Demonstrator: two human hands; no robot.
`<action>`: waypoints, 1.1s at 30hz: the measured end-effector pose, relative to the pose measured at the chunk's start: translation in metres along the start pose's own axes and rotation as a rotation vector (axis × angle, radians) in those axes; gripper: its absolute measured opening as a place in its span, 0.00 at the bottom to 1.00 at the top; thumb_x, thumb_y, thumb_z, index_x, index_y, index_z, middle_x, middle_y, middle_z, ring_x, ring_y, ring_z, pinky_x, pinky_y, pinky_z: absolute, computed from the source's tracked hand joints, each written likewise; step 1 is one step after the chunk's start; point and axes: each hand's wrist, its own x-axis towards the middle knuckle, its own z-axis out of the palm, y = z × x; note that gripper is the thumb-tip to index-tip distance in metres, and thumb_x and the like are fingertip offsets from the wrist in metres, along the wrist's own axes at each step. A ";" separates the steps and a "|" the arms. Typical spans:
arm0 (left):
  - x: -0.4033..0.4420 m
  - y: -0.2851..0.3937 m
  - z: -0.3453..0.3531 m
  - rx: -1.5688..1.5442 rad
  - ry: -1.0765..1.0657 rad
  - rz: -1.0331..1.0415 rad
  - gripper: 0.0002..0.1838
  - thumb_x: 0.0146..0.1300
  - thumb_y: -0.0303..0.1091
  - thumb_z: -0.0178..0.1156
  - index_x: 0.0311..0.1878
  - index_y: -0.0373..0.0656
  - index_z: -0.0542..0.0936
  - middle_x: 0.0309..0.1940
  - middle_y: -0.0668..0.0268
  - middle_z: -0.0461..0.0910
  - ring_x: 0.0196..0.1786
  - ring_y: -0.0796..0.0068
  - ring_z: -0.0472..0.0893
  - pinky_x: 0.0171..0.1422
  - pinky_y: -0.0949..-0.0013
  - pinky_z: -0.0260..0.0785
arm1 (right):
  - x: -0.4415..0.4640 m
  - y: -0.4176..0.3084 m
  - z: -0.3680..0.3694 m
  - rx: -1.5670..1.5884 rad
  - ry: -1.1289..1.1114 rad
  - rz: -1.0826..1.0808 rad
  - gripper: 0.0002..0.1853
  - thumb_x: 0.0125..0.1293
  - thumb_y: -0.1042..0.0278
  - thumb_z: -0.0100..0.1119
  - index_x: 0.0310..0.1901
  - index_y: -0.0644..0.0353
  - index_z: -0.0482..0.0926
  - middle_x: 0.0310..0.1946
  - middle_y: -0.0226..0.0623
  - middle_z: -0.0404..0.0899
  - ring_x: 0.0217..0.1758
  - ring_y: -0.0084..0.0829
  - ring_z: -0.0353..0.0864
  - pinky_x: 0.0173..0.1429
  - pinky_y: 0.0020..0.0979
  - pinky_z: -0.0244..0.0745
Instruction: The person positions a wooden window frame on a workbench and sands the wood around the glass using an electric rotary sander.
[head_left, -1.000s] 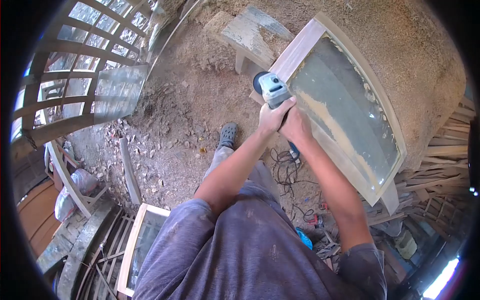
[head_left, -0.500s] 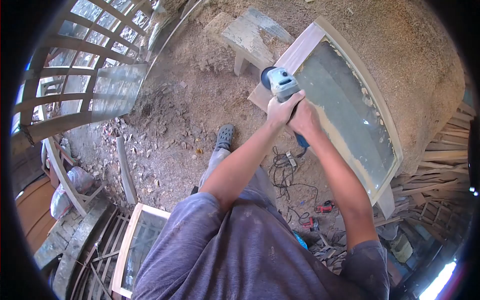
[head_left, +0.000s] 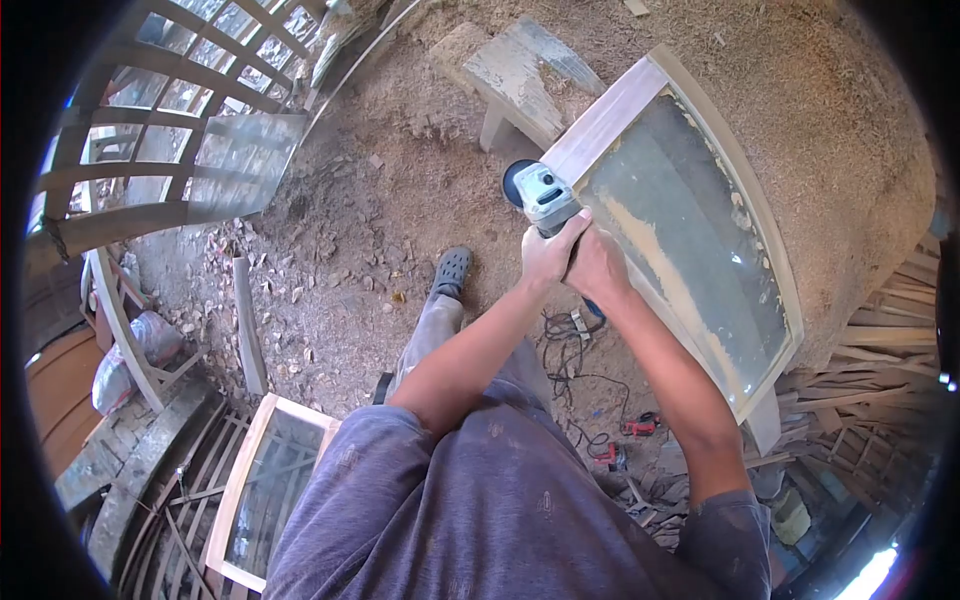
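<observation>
An angle grinder [head_left: 545,195] with a pale blue head and a dark round disc is held in front of me. My left hand [head_left: 545,256] wraps around its body just behind the head. Right beside it, my right hand [head_left: 599,262] grips the rear part of the body. The disc lies at the near left corner of a wooden-framed glass panel [head_left: 610,105]; whether it touches the wood I cannot tell. Tan dust and flakes lie along the edges of the grey glass [head_left: 680,230].
A low wooden bench [head_left: 525,75] stands beyond the panel. Dark cables [head_left: 565,350] and red power tools [head_left: 640,425] lie on the ground near my feet. Sawdust [head_left: 830,150] is heaped at right above wood offcuts [head_left: 890,340]. Another framed pane [head_left: 250,470] leans at lower left.
The angle grinder and both hands have shifted slightly left and toward me along the frame. The view has also moved a little. Both hands keep their grip.
</observation>
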 end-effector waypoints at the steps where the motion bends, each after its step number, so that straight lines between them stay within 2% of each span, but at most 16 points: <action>1: 0.000 0.000 0.001 0.034 -0.014 -0.025 0.27 0.57 0.51 0.75 0.50 0.37 0.86 0.45 0.63 0.87 0.48 0.71 0.85 0.57 0.67 0.75 | -0.003 0.003 -0.001 0.008 0.010 0.029 0.21 0.62 0.53 0.62 0.37 0.69 0.82 0.30 0.64 0.84 0.39 0.61 0.87 0.45 0.54 0.81; 4: -0.008 -0.003 0.007 0.154 -0.031 -0.013 0.24 0.60 0.45 0.75 0.52 0.37 0.84 0.46 0.64 0.85 0.47 0.73 0.83 0.56 0.67 0.75 | -0.014 0.008 0.003 0.049 0.052 0.087 0.20 0.62 0.54 0.62 0.38 0.70 0.82 0.32 0.65 0.84 0.40 0.63 0.86 0.45 0.55 0.81; 6: -0.008 -0.003 0.004 0.135 -0.047 -0.009 0.25 0.61 0.46 0.74 0.52 0.35 0.84 0.47 0.63 0.85 0.48 0.73 0.83 0.57 0.66 0.74 | -0.014 0.004 0.003 0.082 0.078 0.116 0.21 0.63 0.55 0.62 0.40 0.70 0.82 0.34 0.67 0.83 0.42 0.65 0.85 0.45 0.55 0.81; 8: -0.009 0.001 -0.009 0.072 -0.047 -0.003 0.27 0.58 0.50 0.74 0.51 0.37 0.86 0.45 0.61 0.88 0.48 0.70 0.85 0.58 0.66 0.75 | -0.013 -0.011 0.003 0.041 -0.010 0.120 0.20 0.62 0.55 0.63 0.38 0.70 0.82 0.33 0.67 0.83 0.42 0.65 0.85 0.45 0.56 0.80; 12: 0.003 0.014 -0.024 0.061 -0.071 -0.067 0.23 0.60 0.46 0.75 0.50 0.38 0.86 0.44 0.64 0.87 0.46 0.74 0.84 0.56 0.67 0.76 | -0.003 -0.022 0.010 0.044 0.021 0.082 0.19 0.61 0.56 0.63 0.33 0.69 0.83 0.29 0.63 0.84 0.38 0.61 0.86 0.44 0.55 0.81; 14: -0.009 0.004 -0.019 0.064 -0.088 -0.055 0.23 0.60 0.47 0.75 0.50 0.38 0.86 0.44 0.64 0.87 0.46 0.74 0.84 0.56 0.67 0.76 | -0.016 -0.015 0.010 0.047 0.017 0.104 0.18 0.61 0.57 0.63 0.34 0.69 0.83 0.29 0.63 0.84 0.38 0.62 0.86 0.44 0.55 0.81; 18: -0.036 -0.025 -0.007 0.059 -0.181 -0.096 0.24 0.61 0.44 0.75 0.54 0.38 0.84 0.48 0.63 0.85 0.49 0.74 0.83 0.58 0.66 0.75 | -0.056 0.009 0.019 0.064 0.007 0.185 0.19 0.61 0.56 0.65 0.39 0.68 0.82 0.31 0.63 0.84 0.39 0.63 0.86 0.44 0.56 0.80; 21: -0.051 -0.035 0.000 0.194 -0.212 -0.117 0.24 0.60 0.45 0.75 0.53 0.37 0.84 0.49 0.63 0.85 0.51 0.72 0.83 0.59 0.65 0.75 | -0.079 0.015 0.020 0.150 0.010 0.345 0.23 0.64 0.54 0.63 0.54 0.62 0.82 0.39 0.63 0.85 0.47 0.62 0.85 0.48 0.55 0.80; 24: -0.048 -0.032 -0.002 0.245 -0.239 -0.104 0.25 0.61 0.46 0.75 0.53 0.37 0.84 0.50 0.62 0.85 0.51 0.72 0.83 0.60 0.65 0.75 | -0.074 0.016 0.021 0.136 -0.043 0.288 0.24 0.64 0.55 0.63 0.55 0.63 0.80 0.39 0.63 0.85 0.47 0.62 0.85 0.48 0.55 0.80; 25: -0.043 -0.022 -0.009 0.216 -0.230 -0.098 0.25 0.61 0.46 0.74 0.53 0.37 0.84 0.50 0.62 0.85 0.51 0.72 0.83 0.60 0.66 0.75 | -0.065 0.010 0.024 0.132 -0.008 0.281 0.21 0.63 0.55 0.63 0.49 0.64 0.82 0.36 0.62 0.85 0.45 0.62 0.86 0.47 0.55 0.80; 26: -0.037 -0.012 -0.016 0.189 -0.222 -0.093 0.25 0.61 0.47 0.74 0.53 0.37 0.84 0.50 0.62 0.85 0.51 0.72 0.83 0.59 0.66 0.75 | -0.054 0.003 0.026 0.139 -0.005 0.291 0.21 0.63 0.55 0.63 0.49 0.64 0.82 0.36 0.62 0.85 0.45 0.62 0.86 0.47 0.55 0.80; 28: -0.024 0.008 -0.028 0.178 -0.179 -0.108 0.25 0.62 0.47 0.73 0.54 0.37 0.83 0.49 0.63 0.85 0.50 0.72 0.82 0.57 0.66 0.75 | -0.035 -0.014 0.025 0.161 -0.077 0.206 0.18 0.61 0.56 0.64 0.41 0.65 0.84 0.32 0.62 0.85 0.40 0.61 0.86 0.45 0.55 0.81; 29: -0.015 0.011 -0.035 0.128 -0.193 -0.105 0.25 0.62 0.47 0.73 0.55 0.37 0.83 0.49 0.63 0.85 0.50 0.72 0.82 0.58 0.66 0.75 | -0.029 -0.021 0.028 0.169 -0.066 0.218 0.18 0.61 0.56 0.64 0.41 0.65 0.84 0.32 0.62 0.85 0.40 0.61 0.86 0.45 0.55 0.81; 31: -0.012 0.011 -0.037 0.091 -0.223 -0.109 0.25 0.63 0.47 0.72 0.55 0.38 0.83 0.49 0.63 0.85 0.49 0.72 0.82 0.58 0.66 0.74 | -0.026 -0.028 0.033 0.148 0.120 0.174 0.16 0.60 0.57 0.64 0.36 0.65 0.84 0.28 0.61 0.84 0.36 0.60 0.86 0.43 0.55 0.81; 33: -0.013 0.011 -0.036 0.143 -0.222 -0.136 0.25 0.61 0.48 0.74 0.52 0.38 0.85 0.47 0.65 0.86 0.48 0.74 0.83 0.57 0.67 0.75 | -0.034 -0.015 0.041 0.181 0.111 0.195 0.16 0.60 0.57 0.64 0.37 0.64 0.85 0.28 0.61 0.84 0.36 0.61 0.86 0.42 0.55 0.81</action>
